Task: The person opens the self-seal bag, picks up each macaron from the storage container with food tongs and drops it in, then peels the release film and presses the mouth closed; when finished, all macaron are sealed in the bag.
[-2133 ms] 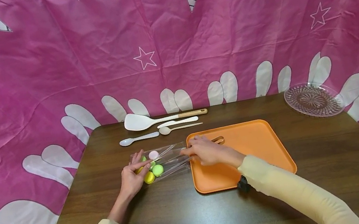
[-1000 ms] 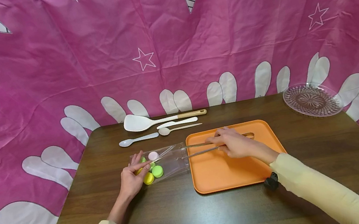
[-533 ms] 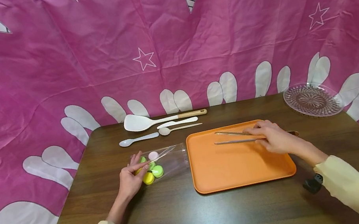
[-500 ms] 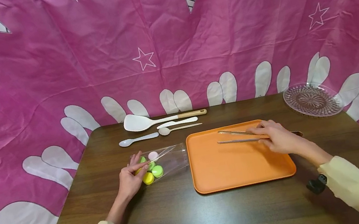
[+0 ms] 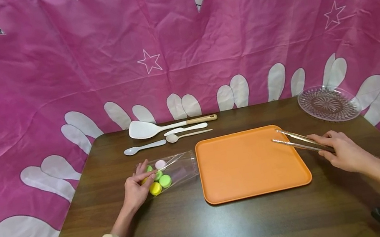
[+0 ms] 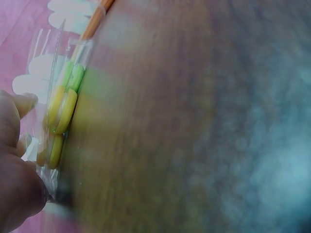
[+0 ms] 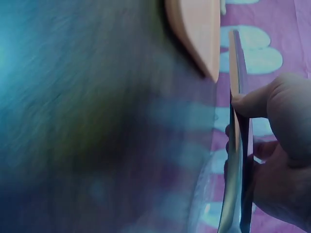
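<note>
A clear plastic bag with several green, yellow and pale pink macarons inside lies flat left of the orange tray. My left hand pinches its closed end between thumb and fingers; film bunches at the fingertips in the left wrist view. The bag's mouth faces the tray. Off the tray's right side, my right hand grips metal tongs around both arms. Their tips are apart, over the tray's right rim, with nothing between them. The right wrist view shows the thumb pressed along the tongs.
Behind the bag lie a white spatula with a wooden handle, a white knife, a white spoon and a beige spoon. A clear patterned plate stands at the back right corner. A pink cloth hangs behind the table.
My right hand has drawn the tongs out of the bag's mouth and carried them right, across the tray to its far side. The left hand and bag have stayed in place.
</note>
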The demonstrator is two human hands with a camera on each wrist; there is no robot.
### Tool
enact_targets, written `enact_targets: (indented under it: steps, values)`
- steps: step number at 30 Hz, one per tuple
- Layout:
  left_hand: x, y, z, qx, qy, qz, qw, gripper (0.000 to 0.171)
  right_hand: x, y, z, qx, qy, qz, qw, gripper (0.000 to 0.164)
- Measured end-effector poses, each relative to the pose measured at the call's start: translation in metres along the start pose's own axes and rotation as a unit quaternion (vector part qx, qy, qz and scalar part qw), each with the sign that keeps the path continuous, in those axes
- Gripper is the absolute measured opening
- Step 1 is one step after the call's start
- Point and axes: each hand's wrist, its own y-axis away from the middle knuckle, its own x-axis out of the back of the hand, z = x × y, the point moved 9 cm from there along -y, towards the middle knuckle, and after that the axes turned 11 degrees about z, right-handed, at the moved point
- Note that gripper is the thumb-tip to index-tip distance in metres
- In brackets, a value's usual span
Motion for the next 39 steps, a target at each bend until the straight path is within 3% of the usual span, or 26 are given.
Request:
enact_targets:
  steps: [10, 24, 33, 39]
  values:
    - [0.000, 0.000, 0.000, 0.003, -0.003, -0.004, 1.0000, 0.012, 0.011, 0.027, 0.027, -0.065, 0.036, 0.026, 0.997, 0.052]
    - [0.000, 0.000, -0.003, 0.013, -0.003, -0.009, 0.9999, 0.012, 0.005, 0.046, 0.041, -0.137, 0.048, 0.016, 0.989, 0.046]
    - [0.000, 0.001, 0.000, 0.003, -0.003, -0.006, 1.0000, 0.012, -0.006, 0.051, 0.046, -0.164, 0.042, -0.031, 0.985, 0.050]
    - [-0.001, 0.001, 0.002, -0.003, -0.003, -0.006, 1.0000, 0.012, -0.009, 0.047, 0.044, -0.156, 0.041, -0.059, 0.985, 0.054]
